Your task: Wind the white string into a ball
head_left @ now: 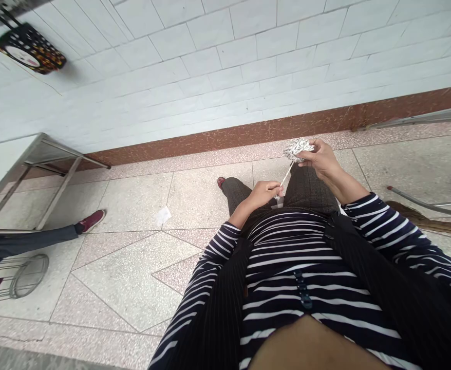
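Right hand (323,162): thumb and fingertips grasp the near right side of a white looped bundle (298,148); grip looks light, by the edge. Left hand (266,190), nearer and further left: fingers curled, thumb and forefinger pinching a white cord (287,174). The cord runs from the bundle's underside to the left fingertips and looks straight, so probably under slight tension. A pale bit shows just below the left fingers; cannot tell whether it is the same cord.

Position: bundle is held in the air at the far side of the lap, above the dark trousers (310,187).

Handling (judged): light and soft, bends readily; many small loops, so likely springy when squeezed and liable to snag or loosen under a hard pull. Not fragile against dropping. Surface seems textured, not slippery. Best hold: broad, gentle pinch on the body of the bundle, as the right hand has it; the cord taken close to the bundle with the fingertips, pulled along its own line.

Outward: striped sleeves (395,228); on the floor to the left, a white scrap (163,216). Far side: brown skirting (267,128) below a tiled wall (248,72). Far left: metal-framed table (2,162), another person's leg (44,241) with a red shoe (93,221), and a patterned bag (31,49) by the wall.
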Available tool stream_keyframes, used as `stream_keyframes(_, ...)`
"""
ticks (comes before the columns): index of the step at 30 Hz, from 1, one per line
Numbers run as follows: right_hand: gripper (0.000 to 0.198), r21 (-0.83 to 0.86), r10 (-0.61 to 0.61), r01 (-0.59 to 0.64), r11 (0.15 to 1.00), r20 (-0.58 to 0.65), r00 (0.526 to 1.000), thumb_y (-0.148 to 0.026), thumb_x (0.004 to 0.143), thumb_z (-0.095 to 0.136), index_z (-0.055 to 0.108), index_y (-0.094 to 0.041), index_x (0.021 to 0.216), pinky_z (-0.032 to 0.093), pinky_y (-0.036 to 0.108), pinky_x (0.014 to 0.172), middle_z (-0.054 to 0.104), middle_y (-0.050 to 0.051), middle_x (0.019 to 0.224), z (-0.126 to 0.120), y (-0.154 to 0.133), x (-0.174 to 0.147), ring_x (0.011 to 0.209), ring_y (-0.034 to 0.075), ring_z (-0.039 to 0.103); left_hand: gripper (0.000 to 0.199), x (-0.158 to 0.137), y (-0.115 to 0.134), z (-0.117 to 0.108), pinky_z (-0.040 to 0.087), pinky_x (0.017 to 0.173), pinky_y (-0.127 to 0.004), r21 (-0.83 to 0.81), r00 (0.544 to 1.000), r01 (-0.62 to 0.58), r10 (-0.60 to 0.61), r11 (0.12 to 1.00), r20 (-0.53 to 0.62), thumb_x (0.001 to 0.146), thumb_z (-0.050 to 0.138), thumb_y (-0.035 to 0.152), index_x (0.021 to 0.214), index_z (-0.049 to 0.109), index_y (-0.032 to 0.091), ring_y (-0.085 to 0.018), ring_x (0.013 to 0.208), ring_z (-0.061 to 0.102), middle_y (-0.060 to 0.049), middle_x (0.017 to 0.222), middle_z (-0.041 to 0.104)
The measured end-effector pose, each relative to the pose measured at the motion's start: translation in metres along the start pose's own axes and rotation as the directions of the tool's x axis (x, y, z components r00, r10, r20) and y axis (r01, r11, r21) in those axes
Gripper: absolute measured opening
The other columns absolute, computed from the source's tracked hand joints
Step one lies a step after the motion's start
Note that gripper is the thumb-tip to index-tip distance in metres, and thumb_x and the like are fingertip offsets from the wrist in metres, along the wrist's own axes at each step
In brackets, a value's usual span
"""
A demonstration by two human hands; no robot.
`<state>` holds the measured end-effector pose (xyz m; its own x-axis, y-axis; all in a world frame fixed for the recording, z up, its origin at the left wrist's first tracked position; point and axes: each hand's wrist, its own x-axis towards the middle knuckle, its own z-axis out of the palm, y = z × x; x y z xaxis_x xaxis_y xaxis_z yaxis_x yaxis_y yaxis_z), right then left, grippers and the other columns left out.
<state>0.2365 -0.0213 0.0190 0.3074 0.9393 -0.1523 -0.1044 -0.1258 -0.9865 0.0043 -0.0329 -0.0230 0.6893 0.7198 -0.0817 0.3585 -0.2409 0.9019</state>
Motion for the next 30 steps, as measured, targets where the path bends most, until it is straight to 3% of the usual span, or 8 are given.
stream_keyframes(2,0.059,-0.218,-0.093,0.081,0.973,-0.042,0.995,-0.025,0.054,0.091,0.054,-0.025,0.1,0.053,0.029,0.059,0.066,-0.001,0.088,0.002,0.011,0.002,0.073,0.019,0.063,0.032,0.0,0.008,-0.002,0.05,0.083,-0.026,0.078,0.998,-0.018,0.013,0.997,0.059,0.102,0.056,0.031,0.078,0.072,0.017,-0.015,0.08,0.068,-0.001,0.081,0.075)
stream_keyframes(4,0.055,-0.482,-0.153,0.154,0.863,0.04,0.987,-0.022,0.053,0.088,0.057,-0.023,0.098,0.049,0.03,0.062,0.063,-0.001,0.084,0.006,0.023,-0.001,0.073,0.019,0.059,0.032,0.002,0.016,-0.006,0.052,0.089,-0.03,0.245,0.999,-0.047,0.039,0.968,0.038,0.103,0.055,0.029,0.077,0.072,0.018,-0.017,0.079,0.068,-0.002,0.078,0.074)
stream_keyframes(7,0.045,-0.658,0.019,0.137,0.741,0.224,0.974,-0.02,0.054,0.082,0.06,-0.023,0.093,0.044,0.029,0.062,0.057,-0.003,0.075,0.011,0.032,-0.009,0.071,0.018,0.055,0.033,0.004,0.022,-0.019,0.048,0.113,-0.043,0.533,0.989,-0.114,0.147,0.839,-0.02,0.104,0.055,0.024,0.078,0.073,0.018,-0.019,0.08,0.069,-0.003,0.077,0.075)
stream_keyframes(11,0.048,-0.541,0.419,-0.152,0.827,0.414,0.808,-0.023,0.052,0.077,0.063,-0.021,0.098,0.045,0.026,0.055,0.06,-0.003,0.073,0.011,0.032,-0.019,0.068,0.016,0.057,0.029,0.004,0.017,-0.03,0.035,0.129,-0.053,0.618,0.964,-0.225,0.263,0.753,0.03,0.108,0.054,0.025,0.093,0.078,0.02,-0.02,0.094,0.074,-0.005,0.096,0.082)
stream_keyframes(16,0.045,-0.362,0.509,-0.358,0.86,0.604,0.613,-0.024,0.051,0.081,0.064,-0.02,0.092,0.05,0.021,0.056,0.066,-0.002,0.077,0.004,0.033,-0.029,0.069,0.013,0.062,0.026,0.004,0.001,-0.023,0.036,0.129,-0.054,0.564,0.949,-0.256,0.315,0.785,-0.007,0.109,0.054,0.026,0.116,0.078,0.022,-0.022,0.113,0.075,-0.007,0.117,0.083)
stream_keyframes(21,0.048,-0.293,0.492,-0.406,0.866,0.646,0.583,-0.016,0.05,0.082,0.066,-0.02,0.095,0.051,0.018,0.051,0.068,-0.004,0.074,0.0,0.035,-0.032,0.061,0.011,0.062,0.033,0.009,-0.015,-0.019,0.055,0.108,-0.039,0.387,0.967,-0.126,0.2,0.913,-0.158,0.104,0.052,0.018,0.123,0.079,0.02,-0.021,0.108,0.076,-0.009,0.117,0.083)
stream_keyframes(24,0.046,-0.231,0.459,-0.427,0.874,0.68,0.572,-0.014,0.052,0.082,0.067,-0.02,0.094,0.052,0.018,0.051,0.069,-0.004,0.072,-0.001,0.033,-0.033,0.059,0.011,0.063,0.034,0.01,-0.02,-0.025,0.057,0.095,-0.03,0.27,0.977,-0.042,0.097,0.962,-0.193,0.101,0.051,0.019,0.117,0.082,0.019,-0.02,0.099,0.077,-0.006,0.104,0.083)
stream_keyframes(30,0.042,-0.105,0.374,-0.451,0.886,0.737,0.563,-0.012,0.055,0.084,0.067,-0.019,0.092,0.053,0.017,0.05,0.07,-0.004,0.072,0.003,0.029,-0.035,0.057,0.01,0.064,0.026,0.013,-0.017,-0.036,0.053,0.096,-0.03,0.393,0.955,0.087,0.035,0.916,-0.294,0.093,0.059,0.016,0.1,0.083,0.02,-0.022,0.099,0.074,-0.005,0.1,0.083)
